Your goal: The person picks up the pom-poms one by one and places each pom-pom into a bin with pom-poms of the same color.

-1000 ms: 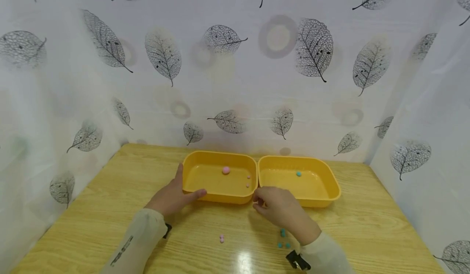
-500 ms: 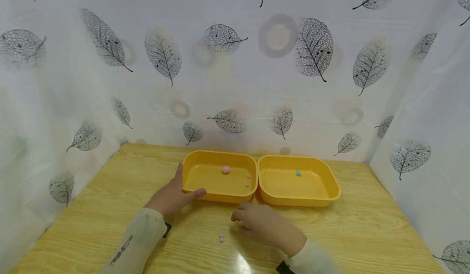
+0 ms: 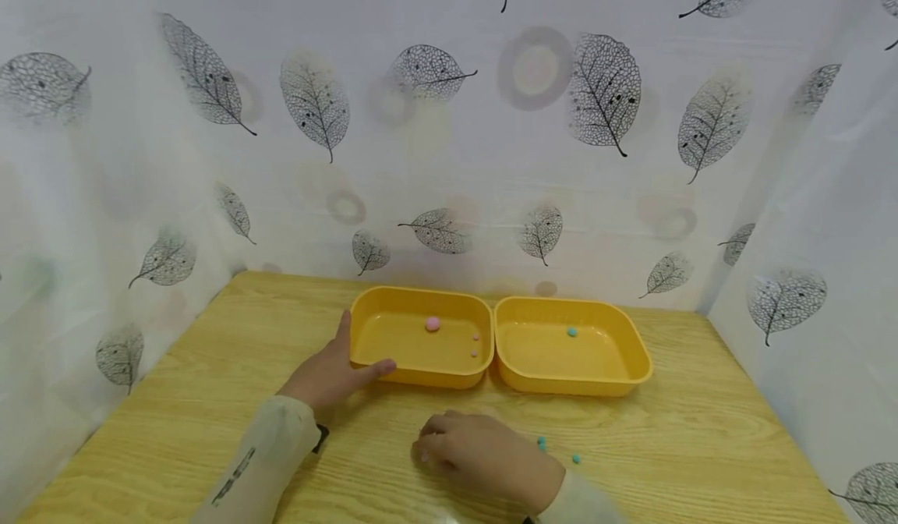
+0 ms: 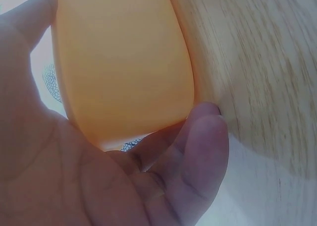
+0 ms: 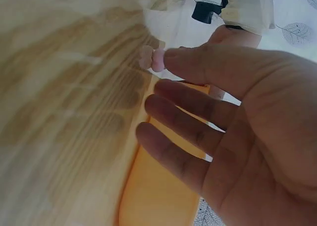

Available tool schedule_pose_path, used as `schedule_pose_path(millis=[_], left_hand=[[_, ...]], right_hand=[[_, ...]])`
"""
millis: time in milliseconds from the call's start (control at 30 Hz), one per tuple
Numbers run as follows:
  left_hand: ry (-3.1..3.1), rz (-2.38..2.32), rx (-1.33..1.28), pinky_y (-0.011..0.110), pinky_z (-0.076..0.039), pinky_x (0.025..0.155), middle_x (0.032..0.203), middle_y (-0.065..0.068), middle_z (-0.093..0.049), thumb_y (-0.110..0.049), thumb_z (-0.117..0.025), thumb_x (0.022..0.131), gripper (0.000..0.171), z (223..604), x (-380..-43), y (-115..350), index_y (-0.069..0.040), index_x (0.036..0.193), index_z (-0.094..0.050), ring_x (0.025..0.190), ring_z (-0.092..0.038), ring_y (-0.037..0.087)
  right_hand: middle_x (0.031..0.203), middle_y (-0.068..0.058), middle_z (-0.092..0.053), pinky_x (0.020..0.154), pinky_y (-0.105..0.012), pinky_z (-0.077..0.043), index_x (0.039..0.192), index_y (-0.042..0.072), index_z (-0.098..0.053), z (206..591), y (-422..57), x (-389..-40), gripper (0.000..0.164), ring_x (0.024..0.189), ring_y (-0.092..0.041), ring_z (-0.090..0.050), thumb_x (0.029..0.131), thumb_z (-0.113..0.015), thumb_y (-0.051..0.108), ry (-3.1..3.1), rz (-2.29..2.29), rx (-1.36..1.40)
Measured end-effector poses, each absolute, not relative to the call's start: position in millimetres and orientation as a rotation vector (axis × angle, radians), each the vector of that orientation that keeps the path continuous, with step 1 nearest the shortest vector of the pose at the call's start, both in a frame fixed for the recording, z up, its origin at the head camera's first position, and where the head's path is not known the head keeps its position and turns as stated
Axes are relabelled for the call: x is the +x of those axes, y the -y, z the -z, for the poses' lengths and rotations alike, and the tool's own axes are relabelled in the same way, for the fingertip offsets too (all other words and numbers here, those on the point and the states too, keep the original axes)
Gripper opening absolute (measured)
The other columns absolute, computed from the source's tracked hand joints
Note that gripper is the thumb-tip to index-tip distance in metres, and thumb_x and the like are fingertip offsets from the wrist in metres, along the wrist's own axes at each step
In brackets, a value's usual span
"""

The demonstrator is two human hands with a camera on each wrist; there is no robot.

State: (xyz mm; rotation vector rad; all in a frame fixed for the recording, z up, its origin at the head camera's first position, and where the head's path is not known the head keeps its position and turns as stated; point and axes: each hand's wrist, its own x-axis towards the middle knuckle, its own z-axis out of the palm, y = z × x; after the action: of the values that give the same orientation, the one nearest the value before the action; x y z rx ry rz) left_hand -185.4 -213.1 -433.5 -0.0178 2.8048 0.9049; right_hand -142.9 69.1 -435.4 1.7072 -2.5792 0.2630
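Trays (image 3: 436, 379) lengthwise left to right

2 smooth plastic trays (image 3: 428, 377) (image 3: 568, 386); glossy wood-grain table (image 3: 701, 415).

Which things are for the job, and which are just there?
Probably for the job:
left hand, holding the left tray
right hand, by the pink bits on the table
right tray, with one teal bit inside
loose teal bits

Probably just there:
leafy curtain
black thing at the left wrist
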Motion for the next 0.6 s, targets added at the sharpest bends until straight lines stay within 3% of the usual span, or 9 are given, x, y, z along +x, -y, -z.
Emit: schedule_pose_path(millis=[400, 600], left_hand=[[-2.795, -0.921, -0.021, 0.061, -0.04, 0.111, 0.168, 0.026, -0.015, -0.083, -0.058, 0.085, 0.132, 432.5, -184.5, 212.8, -0.01, 0.163, 0.02, 0.144, -0.039, 0.05], [-2.798, -0.921, -0.026, 0.061, -0.041, 0.11, 0.168, 0.025, -0.016, -0.084, -0.058, 0.084, 0.133, 435.1, -186.3, 214.7, -0.01, 0.163, 0.019, 0.143, -0.041, 0.05]], right_hand=[[0.094, 0.016, -0.06, 0.07, -0.012, -0.044, 0.103, 0.026, -0.077, 435.8, -66.0, -140.3, 0.008, 0.08, 0.003, -0.05, 0.101, -0.069, 0.025, 2.679, -0.197, 1.64], [0.084, 0.018, -0.055, 0.064, -0.011, -0.042, 0.095, 0.028, -0.076, 437.1, -64.6, -140.2, 0.006, 0.073, 0.005, -0.046, 0.097, -0.075, 0.023, 2.74, -0.223, 1.575]])
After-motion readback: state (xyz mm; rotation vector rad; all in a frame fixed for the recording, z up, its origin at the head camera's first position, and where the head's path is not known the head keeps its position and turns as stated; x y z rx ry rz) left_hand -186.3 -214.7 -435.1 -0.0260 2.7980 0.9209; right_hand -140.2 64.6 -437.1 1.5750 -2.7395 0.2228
